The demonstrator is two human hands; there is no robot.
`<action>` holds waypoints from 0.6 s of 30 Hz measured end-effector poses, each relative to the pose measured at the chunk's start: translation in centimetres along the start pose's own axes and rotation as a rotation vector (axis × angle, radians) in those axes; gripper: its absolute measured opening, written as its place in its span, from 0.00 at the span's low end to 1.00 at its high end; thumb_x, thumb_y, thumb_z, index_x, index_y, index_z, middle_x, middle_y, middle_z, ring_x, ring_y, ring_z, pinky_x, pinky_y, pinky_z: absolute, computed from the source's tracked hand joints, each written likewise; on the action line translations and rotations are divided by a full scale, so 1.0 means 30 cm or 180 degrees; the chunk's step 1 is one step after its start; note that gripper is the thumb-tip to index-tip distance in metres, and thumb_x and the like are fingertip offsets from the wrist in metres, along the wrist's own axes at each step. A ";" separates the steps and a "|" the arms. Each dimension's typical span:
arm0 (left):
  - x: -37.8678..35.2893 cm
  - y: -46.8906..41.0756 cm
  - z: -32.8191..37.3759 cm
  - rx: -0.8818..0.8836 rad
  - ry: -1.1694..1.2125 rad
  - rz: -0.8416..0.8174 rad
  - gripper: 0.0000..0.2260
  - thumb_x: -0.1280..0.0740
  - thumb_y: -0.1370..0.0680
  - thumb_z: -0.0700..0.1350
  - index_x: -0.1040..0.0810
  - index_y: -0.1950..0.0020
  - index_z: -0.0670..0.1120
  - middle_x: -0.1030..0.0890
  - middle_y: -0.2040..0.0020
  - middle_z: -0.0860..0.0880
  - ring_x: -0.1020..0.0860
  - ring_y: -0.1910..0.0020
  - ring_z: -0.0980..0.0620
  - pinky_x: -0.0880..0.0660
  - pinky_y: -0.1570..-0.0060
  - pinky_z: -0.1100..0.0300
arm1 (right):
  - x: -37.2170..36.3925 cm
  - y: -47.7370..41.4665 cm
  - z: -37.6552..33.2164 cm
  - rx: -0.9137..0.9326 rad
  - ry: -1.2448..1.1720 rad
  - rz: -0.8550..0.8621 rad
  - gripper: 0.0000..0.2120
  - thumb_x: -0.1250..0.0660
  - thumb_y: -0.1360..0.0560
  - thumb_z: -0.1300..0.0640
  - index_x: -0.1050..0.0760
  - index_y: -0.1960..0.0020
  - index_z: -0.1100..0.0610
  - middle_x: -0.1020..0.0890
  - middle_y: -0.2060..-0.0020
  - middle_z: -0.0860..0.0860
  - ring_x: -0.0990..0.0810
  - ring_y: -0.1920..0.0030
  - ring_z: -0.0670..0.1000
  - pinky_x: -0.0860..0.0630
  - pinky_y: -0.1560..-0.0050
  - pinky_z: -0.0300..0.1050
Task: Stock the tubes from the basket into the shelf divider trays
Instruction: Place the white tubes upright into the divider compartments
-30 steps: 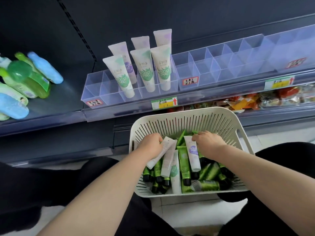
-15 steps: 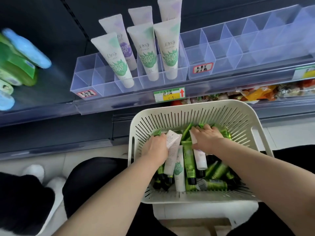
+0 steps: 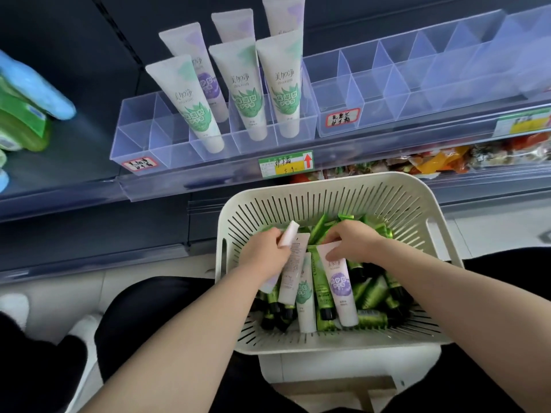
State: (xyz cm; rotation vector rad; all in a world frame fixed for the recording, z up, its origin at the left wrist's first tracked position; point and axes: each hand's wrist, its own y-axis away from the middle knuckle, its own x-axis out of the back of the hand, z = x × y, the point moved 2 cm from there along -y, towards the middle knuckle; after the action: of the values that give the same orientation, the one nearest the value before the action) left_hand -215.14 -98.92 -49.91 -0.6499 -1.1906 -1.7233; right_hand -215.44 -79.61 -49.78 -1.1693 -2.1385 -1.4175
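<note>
A cream slotted basket (image 3: 417, 201) sits in front of me, filled with several green tubes and a few white ones. My left hand (image 3: 265, 251) grips a white tube (image 3: 287, 234) whose crimped end sticks up past my fingers. My right hand (image 3: 351, 242) pinches the top of a white tube with a purple label (image 3: 340, 287) that still lies in the basket. On the shelf above, a clear divider tray (image 3: 134, 138) holds several white tubes (image 3: 190, 105) standing cap-down. A second clear tray (image 3: 372, 93) to its right holds nothing.
Green and blue bottles (image 3: 32, 108) lie on the shelf at far left. Price tags (image 3: 286, 163) sit on the shelf rail. Packaged snacks (image 3: 432, 162) fill the lower shelf at right. The basket rests on a white stool (image 3: 343, 365) between my knees.
The view has come closer to the shelf and basket. My left hand has raised its white tube more upright, and my right hand has taken hold of the purple-label tube's top.
</note>
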 end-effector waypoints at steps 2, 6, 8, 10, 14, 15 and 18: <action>0.008 0.004 -0.004 0.0151 0.0559 0.0015 0.06 0.36 0.21 0.47 0.25 0.46 0.48 0.20 0.52 0.51 0.23 0.57 0.52 0.30 0.64 0.59 | 0.017 0.026 -0.011 0.0096 -0.0397 0.0114 0.09 0.27 0.30 0.58 0.19 0.51 0.50 0.20 0.58 0.44 0.23 0.58 0.43 0.31 0.65 0.33; 0.032 0.035 0.002 0.0302 0.1445 0.0183 0.09 0.36 0.22 0.40 0.26 0.42 0.47 0.21 0.48 0.50 0.21 0.51 0.51 0.26 0.61 0.60 | 0.053 0.090 -0.030 0.0357 -0.0626 0.0415 0.08 0.28 0.29 0.59 0.22 0.51 0.50 0.20 0.57 0.44 0.22 0.57 0.43 0.31 0.62 0.35; 0.053 0.054 0.007 0.0283 0.1797 0.0319 0.10 0.36 0.23 0.38 0.28 0.44 0.49 0.21 0.48 0.50 0.21 0.50 0.51 0.24 0.59 0.57 | 0.076 0.128 -0.046 0.0532 -0.0564 0.0634 0.08 0.29 0.28 0.60 0.23 0.53 0.50 0.21 0.60 0.43 0.24 0.60 0.41 0.31 0.64 0.34; 0.075 0.072 0.012 0.0246 0.2105 0.0463 0.09 0.35 0.23 0.39 0.28 0.46 0.50 0.20 0.49 0.50 0.20 0.50 0.50 0.21 0.53 0.49 | 0.098 0.161 -0.067 0.0661 -0.0540 0.0854 0.08 0.30 0.28 0.62 0.23 0.52 0.51 0.20 0.59 0.44 0.23 0.60 0.42 0.28 0.63 0.35; 0.126 0.114 0.026 0.0132 0.2195 0.0838 0.04 0.35 0.21 0.46 0.27 0.48 0.48 0.20 0.53 0.50 0.20 0.53 0.50 0.23 0.55 0.52 | 0.136 0.214 -0.123 0.0877 -0.0493 0.1224 0.09 0.33 0.27 0.63 0.21 0.50 0.52 0.20 0.59 0.45 0.24 0.62 0.43 0.30 0.64 0.36; 0.140 0.123 0.031 0.0089 0.2142 0.0909 0.05 0.35 0.21 0.48 0.27 0.49 0.47 0.20 0.53 0.49 0.20 0.54 0.49 0.23 0.56 0.52 | 0.145 0.225 -0.139 0.0935 -0.0481 0.1298 0.09 0.34 0.27 0.63 0.21 0.50 0.52 0.21 0.59 0.45 0.24 0.63 0.43 0.31 0.65 0.36; 0.180 0.148 0.047 0.0002 0.1671 0.1030 0.06 0.37 0.20 0.49 0.28 0.49 0.47 0.20 0.53 0.48 0.21 0.55 0.48 0.24 0.56 0.51 | 0.163 0.252 -0.182 0.1040 -0.0462 0.1453 0.10 0.34 0.27 0.62 0.21 0.48 0.52 0.20 0.58 0.45 0.23 0.58 0.47 0.30 0.59 0.39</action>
State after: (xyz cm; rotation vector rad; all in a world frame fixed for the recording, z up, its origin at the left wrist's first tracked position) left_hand -213.66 -100.23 -43.05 -0.3319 -0.6768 -1.4899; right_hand -213.51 -80.86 -39.52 -1.5312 -1.9238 -0.7772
